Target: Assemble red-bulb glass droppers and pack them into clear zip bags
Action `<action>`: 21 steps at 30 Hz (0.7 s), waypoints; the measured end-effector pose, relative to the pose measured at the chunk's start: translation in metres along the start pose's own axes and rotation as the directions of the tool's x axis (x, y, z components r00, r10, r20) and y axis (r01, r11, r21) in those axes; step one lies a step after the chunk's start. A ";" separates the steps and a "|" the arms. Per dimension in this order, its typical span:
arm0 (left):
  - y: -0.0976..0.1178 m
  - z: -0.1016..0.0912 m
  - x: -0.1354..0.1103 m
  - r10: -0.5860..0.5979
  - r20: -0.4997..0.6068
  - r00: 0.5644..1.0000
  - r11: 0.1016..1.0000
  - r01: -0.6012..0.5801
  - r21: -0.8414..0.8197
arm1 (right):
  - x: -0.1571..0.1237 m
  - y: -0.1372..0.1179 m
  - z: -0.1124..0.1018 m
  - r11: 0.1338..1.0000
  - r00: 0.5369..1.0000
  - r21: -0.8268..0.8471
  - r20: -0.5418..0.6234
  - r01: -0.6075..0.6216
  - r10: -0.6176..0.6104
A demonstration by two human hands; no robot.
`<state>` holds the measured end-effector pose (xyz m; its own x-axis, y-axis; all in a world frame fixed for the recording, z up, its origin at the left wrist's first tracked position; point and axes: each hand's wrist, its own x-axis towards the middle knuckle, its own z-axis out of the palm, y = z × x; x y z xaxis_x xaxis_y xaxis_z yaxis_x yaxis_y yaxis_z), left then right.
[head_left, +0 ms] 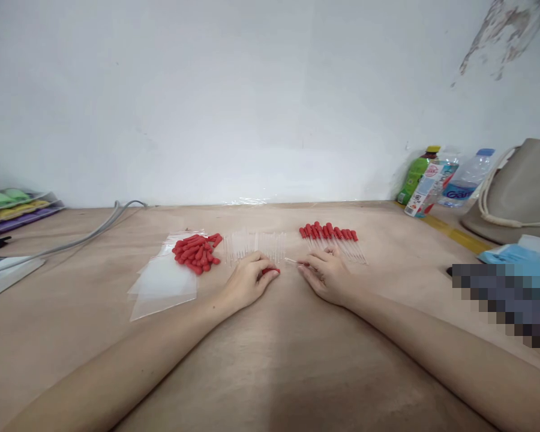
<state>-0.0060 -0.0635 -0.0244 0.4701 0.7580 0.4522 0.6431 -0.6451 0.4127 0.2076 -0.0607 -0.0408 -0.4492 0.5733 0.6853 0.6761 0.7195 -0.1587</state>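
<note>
My left hand (249, 279) rests on the wooden table (270, 360), its fingers pinched on a red rubber bulb (271, 271). My right hand (324, 273) lies opposite, fingers closed on a thin clear glass tube (292, 261) whose end points toward the bulb. A heap of loose red bulbs (197, 252) lies to the left. Behind my left hand is a row of bare clear tubes (254, 245). Behind my right hand lies a row of droppers with red bulbs fitted (330, 237).
Clear plastic bags (164, 282) are stacked left of the red heap. A grey cable (85, 237) runs to the back left, by coloured trays (13, 207). Bottles (432, 180), a beige bag (517, 192) and a blue packet (517, 252) stand at the right.
</note>
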 end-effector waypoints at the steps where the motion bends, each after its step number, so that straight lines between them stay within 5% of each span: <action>1: 0.000 0.000 0.000 -0.011 -0.019 1.000 1.000 0.011 -0.018 | 0.000 -0.001 0.000 1.000 1.000 0.006 -0.003 0.005 -0.005; 21: 0.001 -0.002 -0.002 -0.028 -0.008 1.000 0.976 0.026 -0.214 | 0.002 -0.005 -0.002 0.985 0.997 0.169 0.068 0.028 -0.040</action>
<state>-0.0072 -0.0656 -0.0233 0.4474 0.7749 0.4465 0.5107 -0.6312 0.5838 0.2042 -0.0638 -0.0374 -0.5147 0.5691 0.6413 0.5548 0.7913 -0.2570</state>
